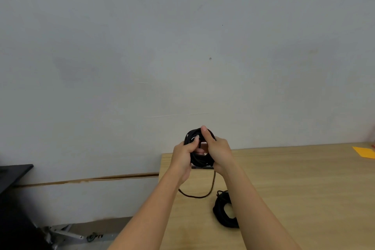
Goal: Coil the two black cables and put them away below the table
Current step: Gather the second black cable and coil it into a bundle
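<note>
Over table (284, 178), left hand (182, 156) and right hand (218, 150) clutch upright coil (200, 161), tail (213, 180) dangling.

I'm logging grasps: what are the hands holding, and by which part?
Both hold one cable coil above the table: left hand grips its left side, right hand its right side, thumb over the top. Its tail hangs loose.

Colour log.
- Upper cable coil (198, 160): black; its trailing tail (198, 197) reads dark brown-black.
- Cable coil on the table (218, 213): solid black, matt.
- Table (294, 189): light tan wood with fine lengthwise grain.
- Wall (182, 46): pale grey, mottled with darker smudges and faint scratches.
- Sheet (364, 152) at the far right: orange-yellow, plain.
- Surface (14, 170) at the left: black.
- Cardboard strip (111, 177): brown.
</note>
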Demonstrator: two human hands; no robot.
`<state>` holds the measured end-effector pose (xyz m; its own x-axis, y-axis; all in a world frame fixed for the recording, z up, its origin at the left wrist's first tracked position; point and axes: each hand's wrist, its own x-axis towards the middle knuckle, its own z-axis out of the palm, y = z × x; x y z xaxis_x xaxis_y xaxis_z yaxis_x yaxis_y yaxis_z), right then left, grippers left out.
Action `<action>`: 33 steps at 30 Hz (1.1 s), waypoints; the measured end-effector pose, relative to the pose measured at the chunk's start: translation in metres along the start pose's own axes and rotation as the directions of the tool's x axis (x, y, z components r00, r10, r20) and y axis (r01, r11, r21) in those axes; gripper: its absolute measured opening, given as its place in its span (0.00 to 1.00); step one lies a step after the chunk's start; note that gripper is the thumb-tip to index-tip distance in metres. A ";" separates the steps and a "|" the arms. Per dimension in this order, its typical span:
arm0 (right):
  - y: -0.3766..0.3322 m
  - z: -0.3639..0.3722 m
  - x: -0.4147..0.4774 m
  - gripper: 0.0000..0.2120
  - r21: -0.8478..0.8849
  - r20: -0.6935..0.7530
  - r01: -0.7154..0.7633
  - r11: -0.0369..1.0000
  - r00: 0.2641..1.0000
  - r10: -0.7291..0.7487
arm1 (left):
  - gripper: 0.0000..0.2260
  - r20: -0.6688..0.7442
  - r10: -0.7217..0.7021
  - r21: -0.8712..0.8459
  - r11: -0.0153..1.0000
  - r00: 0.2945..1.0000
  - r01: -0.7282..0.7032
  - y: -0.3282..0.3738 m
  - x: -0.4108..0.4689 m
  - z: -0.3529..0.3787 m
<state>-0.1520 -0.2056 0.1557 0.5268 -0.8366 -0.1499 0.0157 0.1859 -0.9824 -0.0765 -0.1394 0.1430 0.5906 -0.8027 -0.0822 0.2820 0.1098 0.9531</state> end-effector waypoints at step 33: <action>-0.008 -0.026 -0.003 0.14 -0.325 0.201 0.143 0.935 0.976 -0.080 | 0.08 -0.213 -0.029 -0.259 0.966 0.977 -0.028 0.053 0.005 -0.038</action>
<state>-0.1756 -0.2181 0.1611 0.6838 -0.7282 -0.0459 -0.1862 -0.1134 -0.9759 -0.0303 -0.1153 0.1824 0.7298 -0.6622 -0.1699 0.4513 0.2800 0.8473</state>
